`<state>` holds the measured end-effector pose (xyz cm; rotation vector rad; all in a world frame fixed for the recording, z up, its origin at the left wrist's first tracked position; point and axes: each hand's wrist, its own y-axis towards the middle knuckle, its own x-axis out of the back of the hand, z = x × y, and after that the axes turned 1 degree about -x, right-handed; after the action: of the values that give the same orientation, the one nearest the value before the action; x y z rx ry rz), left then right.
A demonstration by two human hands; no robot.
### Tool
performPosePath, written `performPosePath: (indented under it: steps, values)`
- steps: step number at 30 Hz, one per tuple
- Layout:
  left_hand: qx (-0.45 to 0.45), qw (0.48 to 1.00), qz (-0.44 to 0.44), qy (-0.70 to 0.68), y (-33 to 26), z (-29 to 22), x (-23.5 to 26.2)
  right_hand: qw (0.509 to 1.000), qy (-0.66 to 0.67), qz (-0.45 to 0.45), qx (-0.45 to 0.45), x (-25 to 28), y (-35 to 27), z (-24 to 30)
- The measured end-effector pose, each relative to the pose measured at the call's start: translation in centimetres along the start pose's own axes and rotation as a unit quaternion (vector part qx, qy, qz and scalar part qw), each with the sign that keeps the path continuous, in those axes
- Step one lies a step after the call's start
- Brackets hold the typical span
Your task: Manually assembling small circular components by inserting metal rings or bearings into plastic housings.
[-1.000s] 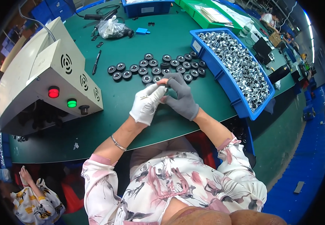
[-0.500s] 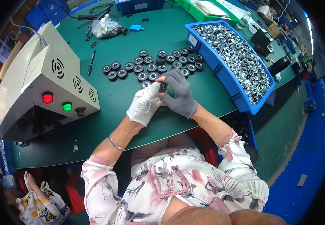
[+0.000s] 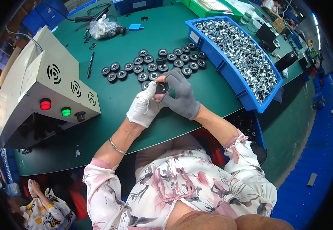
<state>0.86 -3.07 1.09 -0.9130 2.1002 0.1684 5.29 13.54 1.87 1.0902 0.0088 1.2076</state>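
Both hands meet just above the green surface (image 3: 197, 96): the left hand (image 3: 144, 107), in a white glove, and the right hand (image 3: 181, 96), in a grey glove, each close their grip on one small black round part (image 3: 161, 88), raised for close handling. Rows of matching black parts (image 3: 155, 65) lie just beyond, within easy reach, beside a blue bin (image 3: 228, 69) of shiny metal pieces.

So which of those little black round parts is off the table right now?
Only the black round part pinched between the left hand and right hand; the other black round parts lie in rows on the green table.
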Motion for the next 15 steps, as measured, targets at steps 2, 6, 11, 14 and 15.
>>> performPosePath:
  steps: [2, 6, 11, 14, 15]
  values:
    - [-0.021, 1.000, 0.002, -0.008, -0.1, -0.1, -0.8, 1.000, 0.019, 0.016, -0.008, 0.4, 0.1, 0.6]
    - [-0.012, 0.998, 0.046, -0.030, 0.2, -0.4, 0.4, 0.855, 0.424, 0.072, -0.289, 1.2, 0.3, 1.2]
    - [-0.060, 0.998, 0.019, -0.016, 0.2, 0.1, 0.9, 0.732, 0.587, 0.103, -0.331, 0.9, -0.3, 0.1]
    - [-0.072, 0.997, -0.024, 0.024, 0.0, 0.2, 1.0, 0.721, 0.595, 0.082, -0.346, 0.5, 0.0, 0.5]
    - [-0.088, 0.994, -0.039, 0.050, 0.0, 0.2, 0.8, 0.721, 0.595, 0.083, -0.346, 0.6, 0.0, 0.7]
